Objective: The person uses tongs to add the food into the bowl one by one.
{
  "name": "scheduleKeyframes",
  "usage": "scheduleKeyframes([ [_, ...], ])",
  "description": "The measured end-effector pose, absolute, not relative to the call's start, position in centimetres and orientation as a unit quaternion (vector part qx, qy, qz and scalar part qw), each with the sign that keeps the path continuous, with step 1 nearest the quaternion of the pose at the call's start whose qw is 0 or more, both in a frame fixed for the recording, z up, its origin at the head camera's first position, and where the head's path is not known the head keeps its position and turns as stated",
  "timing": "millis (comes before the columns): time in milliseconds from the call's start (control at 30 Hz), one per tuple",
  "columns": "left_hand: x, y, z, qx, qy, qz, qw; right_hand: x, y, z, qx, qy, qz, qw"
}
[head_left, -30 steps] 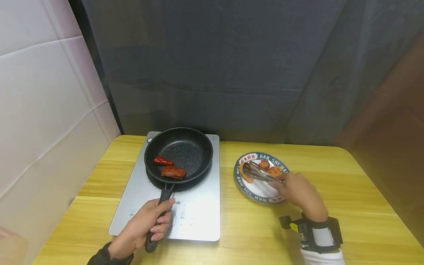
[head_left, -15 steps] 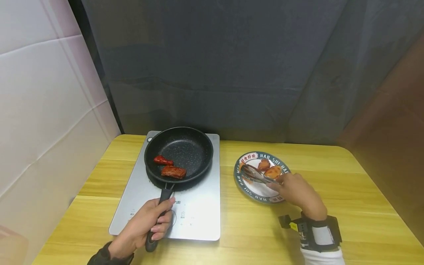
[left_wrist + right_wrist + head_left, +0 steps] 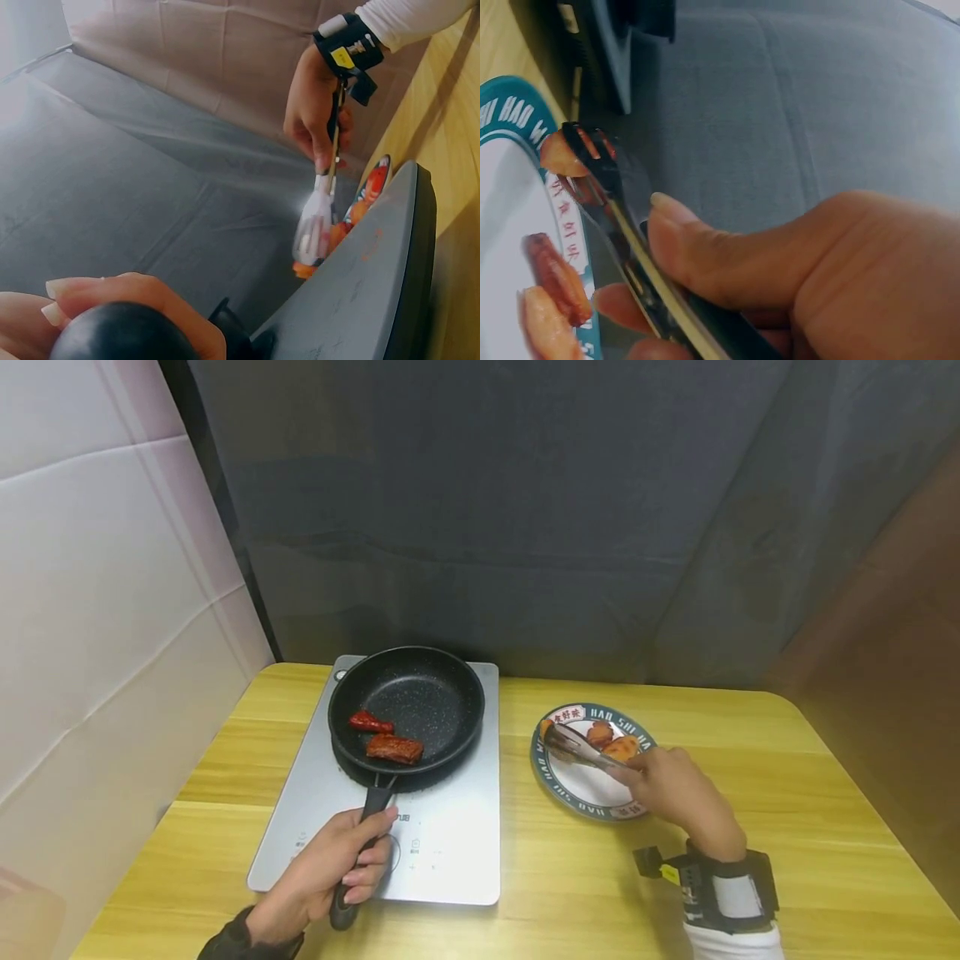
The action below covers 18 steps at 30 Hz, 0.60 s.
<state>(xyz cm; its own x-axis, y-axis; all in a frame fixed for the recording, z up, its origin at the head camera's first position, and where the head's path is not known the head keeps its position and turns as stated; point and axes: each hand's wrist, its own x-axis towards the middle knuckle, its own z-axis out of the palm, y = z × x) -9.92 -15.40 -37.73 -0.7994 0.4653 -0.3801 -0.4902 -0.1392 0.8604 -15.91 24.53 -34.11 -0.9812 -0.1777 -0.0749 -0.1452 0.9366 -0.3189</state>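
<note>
In the head view my left hand (image 3: 330,864) grips the black handle (image 3: 375,802) of a frying pan (image 3: 442,718). A red drumstick (image 3: 371,722) and a browned slab of meat (image 3: 395,748) lie in the pan. My right hand (image 3: 678,793) holds metal tongs (image 3: 581,746) over a plate (image 3: 573,806) with a dark green lettered rim. Between the tong tips sits an orange-brown piece of food (image 3: 561,155), partly hidden by the tongs in the right wrist view. Two more pieces of food, a browned one (image 3: 600,733) and a golden one (image 3: 621,748), rest on the plate.
The pan stands on a silver induction cooker (image 3: 450,868) on the left half of a wooden table (image 3: 555,877). A dark grey cloth (image 3: 480,527) hangs behind the table. A white wall (image 3: 112,610) is on the left, a brown one (image 3: 892,668) on the right.
The tongs have closed on the curved orange piece at the plate's left side, and it has shifted up toward the rim. My left hand and the pan have stayed in place.
</note>
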Motion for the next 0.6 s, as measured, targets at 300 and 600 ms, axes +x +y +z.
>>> scheduleKeyframes([
  [300, -9.9, -15.1, -37.8, -0.010, 0.581, 0.755, 0.305, -15.5, 24.0, -33.0, -0.145, 0.972, -0.187, 0.004],
  [600, -9.7, -15.1, -37.7, -0.011, 0.576, 0.756, 0.311, -15.4, 20.8, -32.2, -0.255, 0.941, -0.208, -0.080],
])
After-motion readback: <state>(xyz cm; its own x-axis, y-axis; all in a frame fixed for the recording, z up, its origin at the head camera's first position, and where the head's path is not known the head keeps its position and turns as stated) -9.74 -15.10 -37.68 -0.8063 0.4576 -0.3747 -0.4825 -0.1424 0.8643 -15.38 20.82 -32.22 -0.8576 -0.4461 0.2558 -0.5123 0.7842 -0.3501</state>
